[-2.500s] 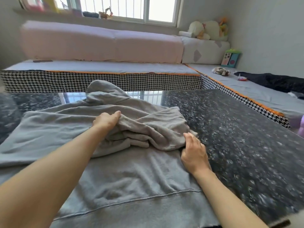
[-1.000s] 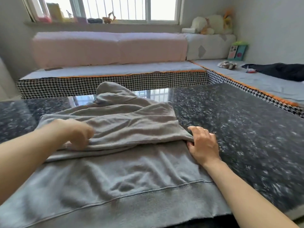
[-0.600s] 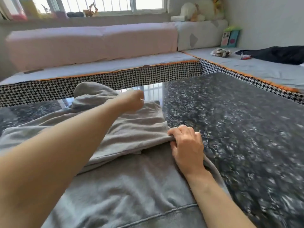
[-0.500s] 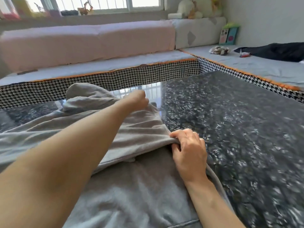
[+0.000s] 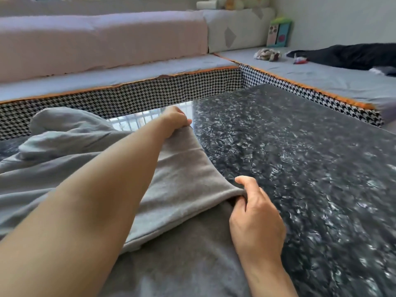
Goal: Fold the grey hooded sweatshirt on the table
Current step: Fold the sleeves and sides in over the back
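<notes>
- Grey hooded sweatshirt [image 5: 53, 168] spread over the left part of the bench [image 5: 300, 168]; its left side and near hem are cut off by the frame edges.
- Hood [image 5: 64, 123] bunched up toward the far left of the bench, near the far edge; its opening can't be made out.
- A flap of the sweatshirt is folded over the body, its fold edge running from the far hand back to the near hand.
- Left forearm crosses the sweatshirt diagonally and hides a big strip of fabric under it.
- Left hand [image 5: 175, 121] reaches close to the far edge of the bench, fingers curled round the far corner of the folded flap; fingertips are mostly hidden in the cloth.
- Right hand [image 5: 255, 217] is at the sweatshirt's right edge, nearer the front; thumb and fingers pinch the near corner of the fold, some fingers tucked under the fabric.
- The right half of the bench is bare dark speckled stone, glossy, with a window reflection near the far edge just beyond the left hand; its surface is motion-blurred toward the right.
- A houndstooth-sided platform [image 5: 150, 91] with orange trim wraps round the far and right edges of the bench.
- Pink cushion [image 5: 96, 39] at the back on the platform.
- Small toy [image 5: 266, 55] and dark garment [image 5: 353, 55] lie on the right platform, the garment cut off at the frame edge.
</notes>
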A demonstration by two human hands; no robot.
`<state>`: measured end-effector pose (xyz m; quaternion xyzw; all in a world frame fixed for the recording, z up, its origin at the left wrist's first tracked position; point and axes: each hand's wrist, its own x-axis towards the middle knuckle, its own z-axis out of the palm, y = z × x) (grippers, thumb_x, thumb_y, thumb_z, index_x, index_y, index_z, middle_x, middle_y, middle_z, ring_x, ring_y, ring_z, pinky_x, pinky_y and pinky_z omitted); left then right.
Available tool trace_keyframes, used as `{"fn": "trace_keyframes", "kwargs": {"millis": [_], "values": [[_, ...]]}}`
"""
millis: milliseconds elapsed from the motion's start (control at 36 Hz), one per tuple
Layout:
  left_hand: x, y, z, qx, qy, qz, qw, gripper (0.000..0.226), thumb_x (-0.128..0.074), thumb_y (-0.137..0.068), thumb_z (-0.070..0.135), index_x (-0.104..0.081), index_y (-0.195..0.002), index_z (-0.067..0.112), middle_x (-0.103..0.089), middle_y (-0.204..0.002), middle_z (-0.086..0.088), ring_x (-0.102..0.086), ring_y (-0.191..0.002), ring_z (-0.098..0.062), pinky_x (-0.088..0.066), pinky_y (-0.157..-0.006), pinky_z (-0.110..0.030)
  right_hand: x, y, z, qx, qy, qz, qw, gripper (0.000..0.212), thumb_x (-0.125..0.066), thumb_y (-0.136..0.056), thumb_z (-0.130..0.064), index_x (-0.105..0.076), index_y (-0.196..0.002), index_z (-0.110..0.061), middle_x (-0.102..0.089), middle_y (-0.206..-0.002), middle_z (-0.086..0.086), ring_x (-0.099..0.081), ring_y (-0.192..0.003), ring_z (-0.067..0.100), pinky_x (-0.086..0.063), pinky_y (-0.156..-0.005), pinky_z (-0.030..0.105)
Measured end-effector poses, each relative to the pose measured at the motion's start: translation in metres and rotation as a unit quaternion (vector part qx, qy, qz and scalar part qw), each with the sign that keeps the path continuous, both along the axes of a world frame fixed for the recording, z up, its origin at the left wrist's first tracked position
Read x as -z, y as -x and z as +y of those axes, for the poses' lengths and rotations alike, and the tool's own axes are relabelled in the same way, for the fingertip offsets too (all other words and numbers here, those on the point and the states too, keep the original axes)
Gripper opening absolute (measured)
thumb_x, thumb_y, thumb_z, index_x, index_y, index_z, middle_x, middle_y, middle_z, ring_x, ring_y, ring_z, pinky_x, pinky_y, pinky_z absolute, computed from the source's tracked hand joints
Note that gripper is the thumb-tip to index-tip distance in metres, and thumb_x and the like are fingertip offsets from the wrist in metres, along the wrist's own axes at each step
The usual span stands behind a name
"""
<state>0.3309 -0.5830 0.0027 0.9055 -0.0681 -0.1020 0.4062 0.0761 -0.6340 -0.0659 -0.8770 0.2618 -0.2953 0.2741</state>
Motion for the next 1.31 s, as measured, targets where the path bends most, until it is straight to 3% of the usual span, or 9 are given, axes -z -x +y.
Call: {"fn": "trace_keyframes", "kwargs": {"millis": [111,222,417,556,667,889,1028,1194,1306], "values": [[0.025,0.0,-0.009,-0.005,0.032,-0.04,0.999,0.02,-0.061,-0.089,0.016,-0.064,-0.106,0.005,-0.064,-0.107,-0.013,-0.054,-0.088,-0.019,-0.044,-0.08,-0.027,-0.002,0.0,0.001,0.024,0.004,-0.008,1.0,0.034,-0.053,-0.078,0.004,-0.056,-0.096,-0.025,-0.059,-0.075,0.0,-0.062,-0.067,0.031,-0.033,-0.054,0.028],[0.038,-0.001,-0.015,0.013,0.01,-0.064,0.998,0.019,-0.058,-0.091,0.018,-0.066,-0.104,0.006,-0.066,-0.107,-0.012,-0.055,-0.088,-0.02,-0.047,-0.085,-0.03,0.002,0.001,-0.003,0.007,0.0,0.036,0.999,0.029,-0.044,-0.086,0.001,-0.055,-0.097,-0.024,-0.054,-0.084,-0.004,-0.056,-0.086,0.025,-0.03,-0.065,0.028],[0.022,-0.007,-0.001,0.182,-0.113,-0.046,0.976,0.016,-0.061,-0.088,0.022,-0.062,-0.103,0.017,-0.052,-0.11,0.0,-0.051,-0.09,-0.015,-0.047,-0.083,-0.031,0.007,-0.005,-0.003,0.039,0.06,0.01,0.997,0.039,-0.075,-0.056,0.003,-0.06,-0.08,-0.023,-0.06,-0.078,-0.004,-0.059,-0.072,0.025,-0.035,-0.062,0.03],[0.027,-0.005,-0.006,0.275,-0.285,-0.213,0.893,0.014,-0.057,-0.09,0.018,-0.061,-0.098,0.008,-0.057,-0.103,-0.004,-0.052,-0.084,-0.016,-0.045,-0.075,-0.024,0.009,-0.005,-0.003,-0.005,0.077,-0.004,0.997,0.039,-0.081,-0.056,-0.006,-0.064,-0.082,-0.029,-0.062,-0.086,-0.009,-0.06,-0.081,0.02,-0.032,-0.069,0.03],[0.028,-0.002,-0.009,0.333,-0.393,-0.255,0.818,0.009,-0.05,-0.09,0.005,-0.057,-0.085,0.007,-0.062,-0.091,-0.008,-0.06,-0.076,-0.017,-0.057,-0.071,-0.028,0.01,-0.003,-0.004,0.005,0.079,-0.005,0.997,0.035,-0.081,-0.058,-0.007,-0.064,-0.078,-0.029,-0.062,-0.082,-0.011,-0.06,-0.078,0.018,-0.031,-0.069,0.029],[0.025,0.004,-0.004,0.336,-0.419,-0.338,0.773,0.011,-0.046,-0.094,0.004,-0.056,-0.094,0.004,-0.049,-0.087,-0.002,-0.042,-0.062,-0.007,-0.037,-0.054,-0.018,0.01,-0.003,-0.003,0.019,0.078,0.0,0.997,0.034,-0.081,-0.057,-0.006,-0.062,-0.074,-0.028,-0.061,-0.079,-0.01,-0.059,-0.076,0.018,-0.031,-0.068,0.029],[0.019,-0.011,-0.007,0.231,-0.376,-0.359,0.822,0.015,-0.043,-0.092,0.004,-0.055,-0.083,0.005,-0.058,-0.087,-0.006,-0.046,-0.06,-0.011,-0.036,-0.05,-0.017,0.01,-0.003,-0.004,0.04,0.073,-0.004,0.996,0.034,-0.078,-0.058,-0.003,-0.06,-0.073,-0.027,-0.061,-0.076,-0.011,-0.059,-0.075,0.019,-0.031,-0.067,0.028],[0.03,-0.004,-0.011,0.185,-0.372,-0.289,0.862,0.019,-0.034,-0.096,0.004,-0.049,-0.107,0.006,-0.054,-0.085,-0.009,-0.056,-0.078,-0.025,-0.048,-0.066,-0.032,0.01,-0.003,-0.005,0.054,0.039,-0.018,0.998,0.031,-0.07,-0.067,0.003,-0.056,-0.078,-0.023,-0.059,-0.074,-0.007,-0.056,-0.074,0.022,-0.034,-0.065,0.03],[0.036,-0.006,-0.018,0.124,-0.246,-0.276,0.921,0.022,-0.033,-0.095,0.0,-0.046,-0.111,0.006,-0.056,-0.087,-0.009,-0.052,-0.079,-0.026,-0.042,-0.064,-0.033,0.01,-0.005,-0.006,0.022,-0.032,-0.074,0.997,0.028,-0.055,-0.076,0.011,-0.052,-0.086,-0.015,-0.051,-0.08,-0.003,-0.049,-0.072,0.022,-0.034,-0.065,0.03]]}}
